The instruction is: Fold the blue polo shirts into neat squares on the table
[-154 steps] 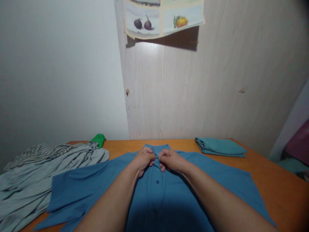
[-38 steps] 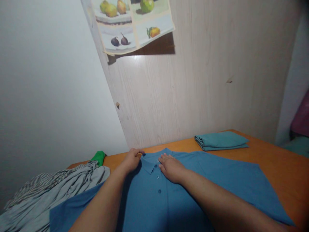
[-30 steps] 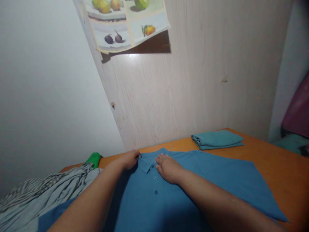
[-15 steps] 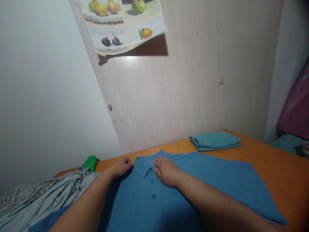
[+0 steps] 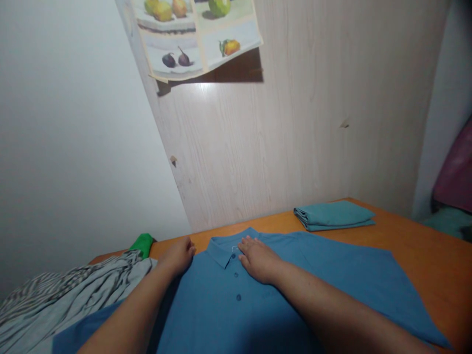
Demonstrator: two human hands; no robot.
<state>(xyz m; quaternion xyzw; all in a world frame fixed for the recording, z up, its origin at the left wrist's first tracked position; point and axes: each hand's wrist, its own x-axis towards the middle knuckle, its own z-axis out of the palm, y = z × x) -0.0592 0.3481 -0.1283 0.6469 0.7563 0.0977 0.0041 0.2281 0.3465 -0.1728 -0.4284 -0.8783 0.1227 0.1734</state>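
A blue polo shirt (image 5: 317, 285) lies spread face up on the orange table (image 5: 424, 255), collar toward the wall. My right hand (image 5: 258, 258) rests flat on the shirt just right of the collar and button placket, fingers stretched out. My left hand (image 5: 179, 255) lies on the shirt's left shoulder beside the collar, fingers curled down against the cloth; whether it grips the fabric I cannot tell.
A folded teal garment (image 5: 334, 216) sits at the back right of the table. A heap of grey and striped clothes (image 5: 62, 300) lies at the left, with a green cloth (image 5: 142, 244) behind it. A fruit poster (image 5: 199, 34) hangs on the wooden panel.
Both hands left the buttons at the placket. My right hand settled flat by the collar; my left slid outward from the collar along the left shoulder.
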